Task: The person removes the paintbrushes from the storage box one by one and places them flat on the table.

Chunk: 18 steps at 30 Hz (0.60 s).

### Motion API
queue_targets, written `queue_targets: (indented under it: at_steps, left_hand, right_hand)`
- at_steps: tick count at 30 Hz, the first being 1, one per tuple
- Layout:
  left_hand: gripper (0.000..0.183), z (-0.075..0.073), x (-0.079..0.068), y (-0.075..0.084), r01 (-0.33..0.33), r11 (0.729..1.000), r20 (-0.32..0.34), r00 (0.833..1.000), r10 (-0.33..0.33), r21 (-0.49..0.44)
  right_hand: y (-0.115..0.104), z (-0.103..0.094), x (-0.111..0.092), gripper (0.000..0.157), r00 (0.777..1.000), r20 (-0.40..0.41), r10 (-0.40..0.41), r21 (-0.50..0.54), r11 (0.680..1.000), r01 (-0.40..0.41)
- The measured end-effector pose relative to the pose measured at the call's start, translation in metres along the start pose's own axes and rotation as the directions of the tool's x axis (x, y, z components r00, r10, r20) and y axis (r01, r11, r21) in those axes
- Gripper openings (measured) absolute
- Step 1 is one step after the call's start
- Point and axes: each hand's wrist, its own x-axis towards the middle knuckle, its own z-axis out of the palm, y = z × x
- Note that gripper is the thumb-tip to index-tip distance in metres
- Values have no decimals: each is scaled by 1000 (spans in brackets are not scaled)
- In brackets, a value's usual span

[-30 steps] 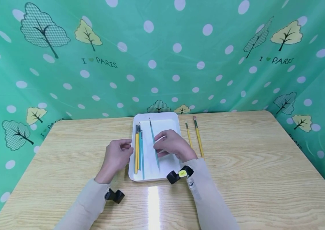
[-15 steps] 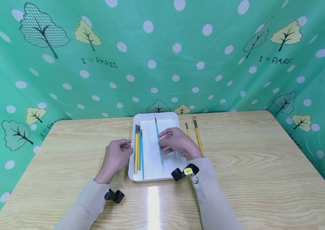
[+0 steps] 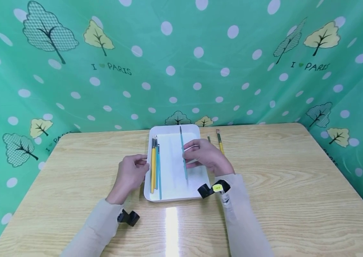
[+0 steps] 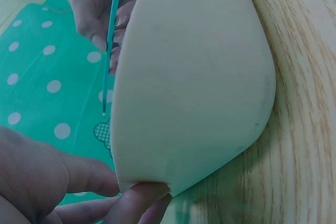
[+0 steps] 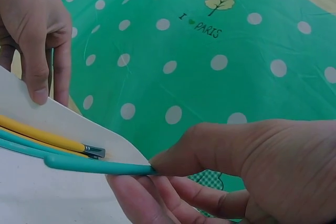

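My right hand (image 3: 205, 155) pinches a thin teal paintbrush (image 3: 183, 151) by its handle, above the right half of a white tray (image 3: 175, 196). In the right wrist view the thumb and fingers close on the teal handle (image 5: 100, 166). My left hand (image 3: 131, 173) grips the tray's left wall, thumb on the rim and fingers against the outside, as the left wrist view shows with the tray's side (image 4: 194, 77). Several brushes lie lengthwise along the tray's left side, among them a yellow-handled brush (image 3: 153, 167) and a teal-handled brush (image 3: 159, 175).
Right of the tray, two yellow-handled brushes lie on the wooden table (image 3: 297, 185): a thicker brush (image 3: 220, 142) and a thinner brush (image 3: 208, 138). The right hand and wrist partly cover both. A green dotted cloth (image 3: 197, 71) hangs behind the table.
My right hand has carried the teal paintbrush to the right and slightly away, from the tray's middle toward its right side. The left hand has stayed at the tray's wall.
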Motion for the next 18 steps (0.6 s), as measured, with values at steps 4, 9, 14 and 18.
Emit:
queue_targets:
  at_steps: [4,9,14,18]
  left_hand:
    - [40,0,0,0,4,1000,3,1000,-4,1]
    - [39,0,0,-1,15,1000,7,1000,-15,-1]
    - [39,0,0,-1,23,1000,9,1000,-23,-3]
    - [40,0,0,-1,29,1000,11,1000,-28,-5]
  right_hand:
    - [0,-5,-2,34,1000,3,-18,-6,1000,18]
    - [1,-11,-3,36,999,15,-44,-19,999,44]
    - [5,-20,-3,35,997,49,-62,-8,998,63]
    - [6,-25,-5,36,997,58,-59,-3,998,60]
